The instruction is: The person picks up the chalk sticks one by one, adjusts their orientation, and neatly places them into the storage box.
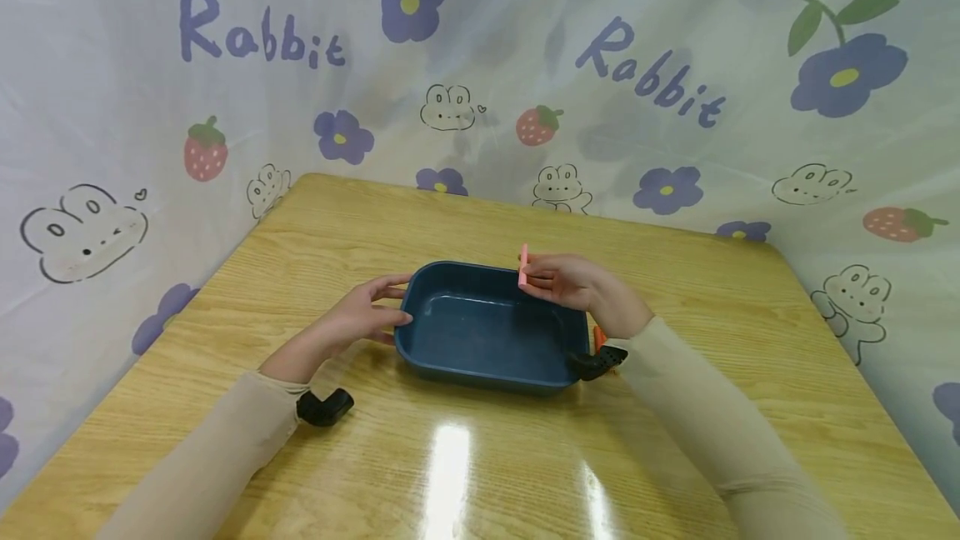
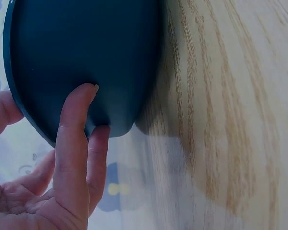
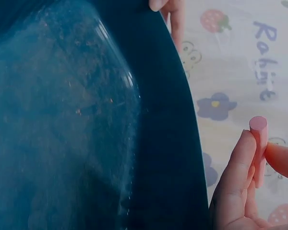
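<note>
Two hands at work: between the thumb and fingertips of my right hand (image 1: 572, 277) I pinch a slim pink cylindrical stick (image 3: 259, 148), its flat end projecting free beyond the tips. A light, square pinch should, I judge, prevent rolling or tipping; the wrist is best held clear of the wall. Just beside these fingers runs the far rim of a dark blue, round-cornered tray (image 1: 472, 344), apart from the stick in the right wrist view. My left hand (image 1: 360, 315), fingers spread and unclenched, touches the tray's opposite end; even contact there should steady it. Outward, near my right wrist, lies a partly hidden orange object (image 1: 599, 337) on the wood-grained table (image 1: 675, 440).
</note>
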A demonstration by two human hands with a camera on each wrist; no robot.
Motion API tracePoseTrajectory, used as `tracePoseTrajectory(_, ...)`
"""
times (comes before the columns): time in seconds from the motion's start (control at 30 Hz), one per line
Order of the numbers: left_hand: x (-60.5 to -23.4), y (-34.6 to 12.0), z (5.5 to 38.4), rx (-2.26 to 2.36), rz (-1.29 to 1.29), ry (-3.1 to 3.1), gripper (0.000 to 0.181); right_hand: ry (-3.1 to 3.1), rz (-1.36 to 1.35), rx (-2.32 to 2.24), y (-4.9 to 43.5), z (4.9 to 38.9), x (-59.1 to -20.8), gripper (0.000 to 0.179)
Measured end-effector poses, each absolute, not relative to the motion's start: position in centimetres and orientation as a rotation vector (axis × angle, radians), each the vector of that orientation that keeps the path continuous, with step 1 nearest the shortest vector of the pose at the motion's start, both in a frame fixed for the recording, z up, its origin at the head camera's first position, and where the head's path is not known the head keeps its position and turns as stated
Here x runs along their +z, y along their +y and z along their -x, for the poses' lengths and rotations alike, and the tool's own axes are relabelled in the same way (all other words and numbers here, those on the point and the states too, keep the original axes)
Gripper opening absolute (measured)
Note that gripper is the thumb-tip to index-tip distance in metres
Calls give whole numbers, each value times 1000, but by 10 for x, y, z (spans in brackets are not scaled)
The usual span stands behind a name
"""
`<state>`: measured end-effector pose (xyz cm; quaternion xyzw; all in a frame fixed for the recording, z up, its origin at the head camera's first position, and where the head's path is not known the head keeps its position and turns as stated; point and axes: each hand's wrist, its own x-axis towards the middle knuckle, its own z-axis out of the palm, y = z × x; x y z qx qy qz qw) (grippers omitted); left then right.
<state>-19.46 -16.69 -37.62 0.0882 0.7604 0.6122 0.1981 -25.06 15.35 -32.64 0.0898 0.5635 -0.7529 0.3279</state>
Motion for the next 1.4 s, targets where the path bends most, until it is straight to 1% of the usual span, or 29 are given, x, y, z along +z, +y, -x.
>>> tracePoseTrajectory(0.17, -375, -167, 194, 1712, -249, 2125, 68, 1471, -251, -1948, 139, 254, -329, 55)
tracePoseTrajectory(0.57, -374, -166, 194, 1712, -246, 2122, 69, 1483, -240, -1891, 106, 259, -336, 52)
tracePoseTrajectory(0.93, -371, -166, 194, 1708, -243, 2121, 70, 1469, -226, -1790, 82, 259, -336, 44)
tracePoseTrajectory(1.07, -371, -165, 195, 1705, -238, 2121, 70, 1481, -210, -1761, 74, 259, -337, 37)
tracePoseTrajectory(1.27, -370, -165, 194, 1704, -221, 2119, 70, 1480, -204, -1708, 61, 259, -343, 15)
tracePoseTrajectory(1.4, -368, -165, 193, 1709, -222, 2107, 69, 1498, -207, -1674, 54, 260, -347, 12)
